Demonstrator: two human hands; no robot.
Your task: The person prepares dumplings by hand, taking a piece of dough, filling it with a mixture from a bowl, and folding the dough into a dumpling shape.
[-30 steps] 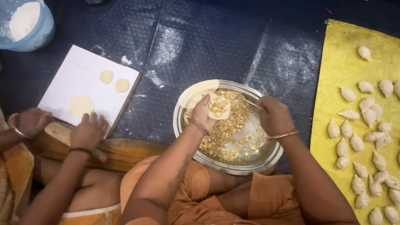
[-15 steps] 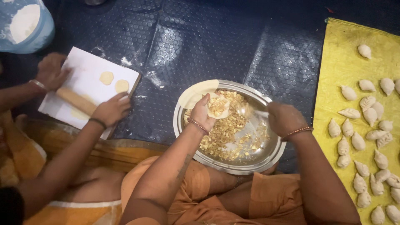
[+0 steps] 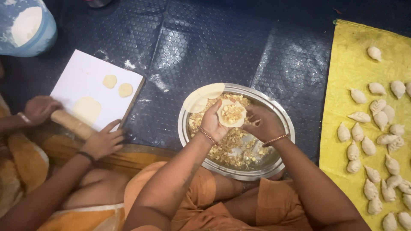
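The left hand [image 3: 212, 124] is cupping a filled dough round [image 3: 231, 114] over the steel bowl [image 3: 282, 124]; the right hand [image 3: 262, 124] is touching its edge, fingers seemingly pinched. Folded dumplings [image 3: 376, 124] are lying on yellow cloth [image 3: 342, 64] over a dark blue dotted mat [image 3: 239, 47].

One steel bowl [image 3: 282, 119] of filling, one white board [image 3: 81, 77] carrying three dough discs [image 3: 87, 109], one rolling pin [image 3: 72, 124], and over twenty dumplings [image 3: 361, 145] at right.
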